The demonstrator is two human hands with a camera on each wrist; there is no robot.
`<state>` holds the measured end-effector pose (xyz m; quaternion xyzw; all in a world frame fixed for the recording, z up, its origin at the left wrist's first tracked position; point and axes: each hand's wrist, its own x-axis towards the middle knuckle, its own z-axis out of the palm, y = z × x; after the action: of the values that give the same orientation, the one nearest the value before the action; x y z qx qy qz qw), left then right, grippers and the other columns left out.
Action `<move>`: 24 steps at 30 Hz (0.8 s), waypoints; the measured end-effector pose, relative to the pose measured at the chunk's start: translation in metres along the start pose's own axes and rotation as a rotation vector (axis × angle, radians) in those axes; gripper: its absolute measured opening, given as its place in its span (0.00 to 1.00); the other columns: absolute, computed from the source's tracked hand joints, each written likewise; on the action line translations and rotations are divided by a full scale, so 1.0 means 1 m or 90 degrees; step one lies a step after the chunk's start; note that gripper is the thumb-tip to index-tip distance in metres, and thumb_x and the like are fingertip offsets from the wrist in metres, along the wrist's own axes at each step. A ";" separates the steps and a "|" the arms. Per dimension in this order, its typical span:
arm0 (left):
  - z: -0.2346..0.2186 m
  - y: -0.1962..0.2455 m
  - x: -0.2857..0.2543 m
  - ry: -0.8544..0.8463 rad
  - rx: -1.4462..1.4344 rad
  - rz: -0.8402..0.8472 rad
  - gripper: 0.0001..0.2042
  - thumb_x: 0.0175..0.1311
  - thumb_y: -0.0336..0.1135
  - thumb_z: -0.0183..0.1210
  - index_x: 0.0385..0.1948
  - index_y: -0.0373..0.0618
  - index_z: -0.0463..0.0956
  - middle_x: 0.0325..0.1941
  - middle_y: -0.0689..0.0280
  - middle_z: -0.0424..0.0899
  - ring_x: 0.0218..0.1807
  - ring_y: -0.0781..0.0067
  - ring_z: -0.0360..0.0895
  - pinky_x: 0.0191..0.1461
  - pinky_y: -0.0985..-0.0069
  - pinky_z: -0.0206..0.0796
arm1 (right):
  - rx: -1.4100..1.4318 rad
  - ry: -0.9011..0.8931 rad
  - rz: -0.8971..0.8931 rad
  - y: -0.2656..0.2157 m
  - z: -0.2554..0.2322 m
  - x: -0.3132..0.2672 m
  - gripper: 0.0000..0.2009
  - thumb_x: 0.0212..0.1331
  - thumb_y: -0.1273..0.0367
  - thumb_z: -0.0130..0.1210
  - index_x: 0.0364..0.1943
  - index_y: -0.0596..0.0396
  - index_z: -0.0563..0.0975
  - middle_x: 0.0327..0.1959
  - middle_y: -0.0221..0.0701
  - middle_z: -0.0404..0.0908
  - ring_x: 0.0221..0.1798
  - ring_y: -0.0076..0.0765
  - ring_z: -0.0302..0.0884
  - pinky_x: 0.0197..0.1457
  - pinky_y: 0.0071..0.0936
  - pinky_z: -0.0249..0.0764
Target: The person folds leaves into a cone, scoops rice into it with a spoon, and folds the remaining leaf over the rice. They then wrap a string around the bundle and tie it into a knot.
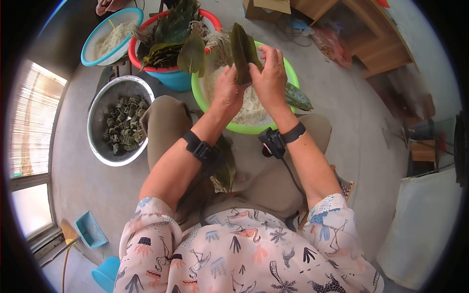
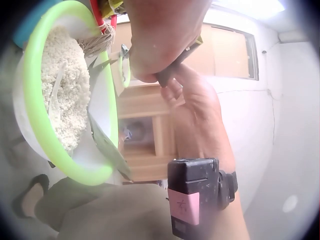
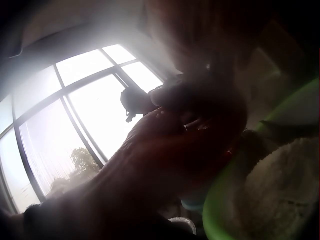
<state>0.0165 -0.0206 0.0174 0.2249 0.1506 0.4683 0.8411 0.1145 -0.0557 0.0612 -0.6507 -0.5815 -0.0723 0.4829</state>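
Both hands hold broad dark green leaves (image 1: 243, 51) upright over a lime-rimmed basin (image 1: 197, 93) of white rice. My left hand (image 1: 228, 90) grips the leaves low down, at their lower left. On the other side my right hand (image 1: 271, 78) pinches their edge with the thumb in front, its fingers raised and bent. In the left wrist view the rice (image 2: 65, 95) has a white spoon (image 2: 56, 95) lying in it. A loose leaf (image 1: 298, 97) lies across the basin's right rim. The right wrist view is dark, and the leaves are mostly hidden there.
Left of the knees stands a metal basin (image 1: 93, 129) of small leaf-wrapped dumplings (image 1: 127, 122). Behind it are a red-rimmed tub (image 1: 215, 22) with leaves and string, and a blue-rimmed basin (image 1: 88, 53) of rice. A cardboard box (image 1: 266, 9) sits at the back.
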 end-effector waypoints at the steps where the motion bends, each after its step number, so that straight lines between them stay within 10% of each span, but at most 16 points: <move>1: -0.001 -0.003 0.001 0.011 0.009 0.004 0.11 0.71 0.38 0.50 0.48 0.43 0.72 0.45 0.66 0.79 0.49 0.75 0.76 0.54 0.71 0.68 | -0.054 -0.005 -0.055 0.003 0.000 0.001 0.17 0.48 0.75 0.58 0.45 0.54 0.72 0.33 0.37 0.74 0.39 0.49 0.74 0.48 0.40 0.69; 24: -0.013 -0.025 0.007 0.074 0.142 0.021 0.11 0.70 0.39 0.48 0.48 0.47 0.72 0.45 0.69 0.79 0.48 0.77 0.75 0.48 0.77 0.67 | 0.106 -0.146 0.011 0.028 0.002 -0.027 0.16 0.60 0.64 0.57 0.45 0.62 0.74 0.40 0.42 0.75 0.43 0.51 0.75 0.45 0.40 0.72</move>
<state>0.0322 -0.0227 -0.0072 0.2921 0.2464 0.4747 0.7929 0.1285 -0.0688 0.0274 -0.6170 -0.6316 0.0554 0.4662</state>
